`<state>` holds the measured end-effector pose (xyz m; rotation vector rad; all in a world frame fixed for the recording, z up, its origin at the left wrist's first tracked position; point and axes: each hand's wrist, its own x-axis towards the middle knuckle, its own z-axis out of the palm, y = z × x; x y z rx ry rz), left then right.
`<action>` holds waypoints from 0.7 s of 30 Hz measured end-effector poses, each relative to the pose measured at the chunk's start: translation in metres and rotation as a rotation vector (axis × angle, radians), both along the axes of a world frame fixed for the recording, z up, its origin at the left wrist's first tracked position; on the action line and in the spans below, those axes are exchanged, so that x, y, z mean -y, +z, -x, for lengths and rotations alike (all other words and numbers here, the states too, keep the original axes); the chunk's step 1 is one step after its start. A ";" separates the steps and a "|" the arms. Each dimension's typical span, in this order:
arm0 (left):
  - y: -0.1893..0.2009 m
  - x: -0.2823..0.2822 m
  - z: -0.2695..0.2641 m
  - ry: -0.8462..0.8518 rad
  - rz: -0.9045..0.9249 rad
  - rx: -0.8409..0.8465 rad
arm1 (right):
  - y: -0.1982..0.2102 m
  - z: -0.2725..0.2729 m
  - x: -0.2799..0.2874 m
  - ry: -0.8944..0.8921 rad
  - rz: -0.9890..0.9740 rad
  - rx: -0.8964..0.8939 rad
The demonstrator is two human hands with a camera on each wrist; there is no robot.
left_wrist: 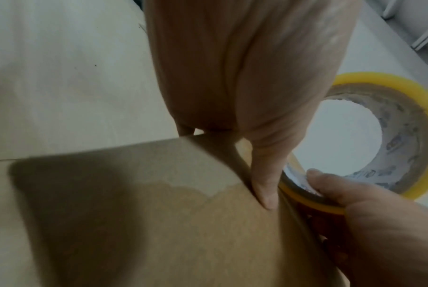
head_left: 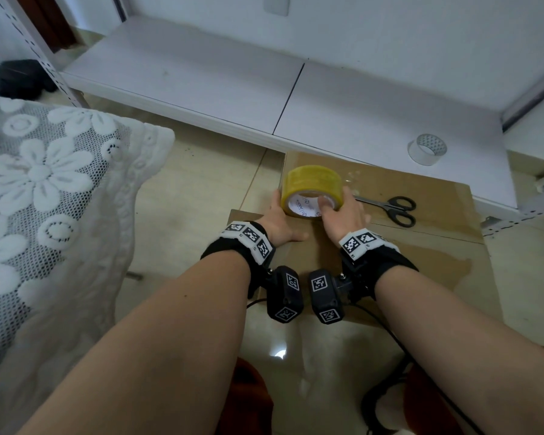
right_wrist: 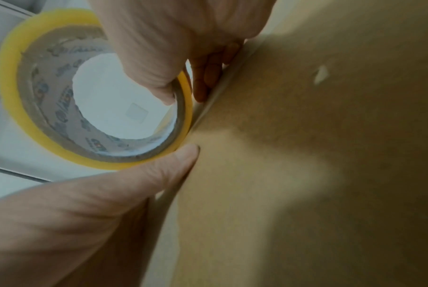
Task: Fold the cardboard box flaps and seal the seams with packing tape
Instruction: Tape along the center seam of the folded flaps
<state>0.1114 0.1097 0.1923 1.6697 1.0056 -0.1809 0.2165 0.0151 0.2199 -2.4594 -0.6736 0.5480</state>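
A brown cardboard box [head_left: 421, 262] lies on the floor with its flaps folded flat and glossy tape on top. A yellow packing tape roll [head_left: 311, 183] stands on edge at the box's left end. My right hand [head_left: 346, 211] grips the roll, one finger hooked inside its core [right_wrist: 159, 83]. My left hand [head_left: 280, 221] rests at the box's left edge, its thumb [left_wrist: 267, 186] pressing straight down on the cardboard [left_wrist: 159, 213] beside the roll [left_wrist: 404, 97]. The other left fingers reach past the edge and are mostly hidden.
Black scissors [head_left: 396, 208] lie on the box to the right of my hands. A clear tape roll [head_left: 427, 149] stands on the low white shelf board [head_left: 201, 73] behind the box. A white lace cloth [head_left: 44, 199] covers furniture on the left.
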 end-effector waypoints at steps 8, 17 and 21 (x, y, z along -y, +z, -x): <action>0.005 0.003 0.002 0.029 0.032 -0.002 | 0.009 0.001 0.004 0.042 -0.002 -0.059; -0.006 -0.001 0.005 0.043 0.092 -0.020 | -0.004 -0.004 0.001 0.009 -0.070 -0.063; -0.010 -0.004 0.004 0.020 0.084 -0.076 | -0.005 -0.008 0.001 -0.006 -0.138 -0.108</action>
